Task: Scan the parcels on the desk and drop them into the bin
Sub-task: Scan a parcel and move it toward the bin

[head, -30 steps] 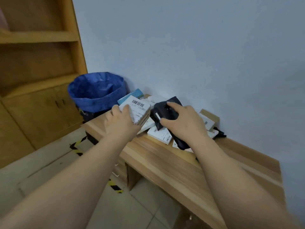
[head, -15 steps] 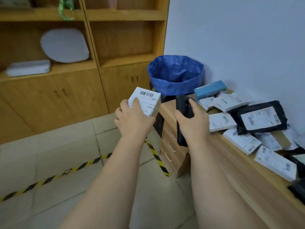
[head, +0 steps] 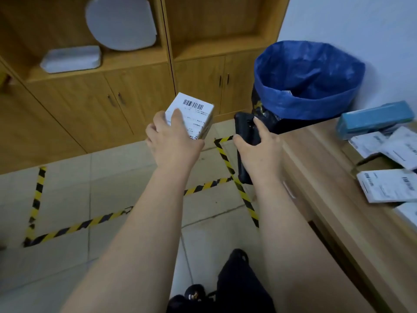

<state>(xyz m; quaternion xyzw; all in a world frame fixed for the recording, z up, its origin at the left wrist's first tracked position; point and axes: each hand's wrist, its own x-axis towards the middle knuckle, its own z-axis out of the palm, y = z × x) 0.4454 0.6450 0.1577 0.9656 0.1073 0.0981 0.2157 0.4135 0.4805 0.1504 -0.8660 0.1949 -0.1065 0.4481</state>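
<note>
With the left hand (head: pixel 173 141) gripping the white parcel (head: pixel 191 116) and the right hand (head: pixel 259 147) clutching the scanner (head: pixel 244 132), the barcode, angled away from the scanner, may misread.

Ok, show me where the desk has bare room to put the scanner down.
Bare wood runs along the desk near edge and its left corner, between the bin and the teal box. Further right, white parcels crowd the top. The right hand holds the scanner just off that corner.

Bench (head: pixel 316 168) wood-grain laminate, smooth. Box (head: pixel 191 116) white matt card, paper label. Bin liner (head: pixel 309 71) blue crinkled plastic. Scanner (head: pixel 244 132) black matt plastic.
</note>
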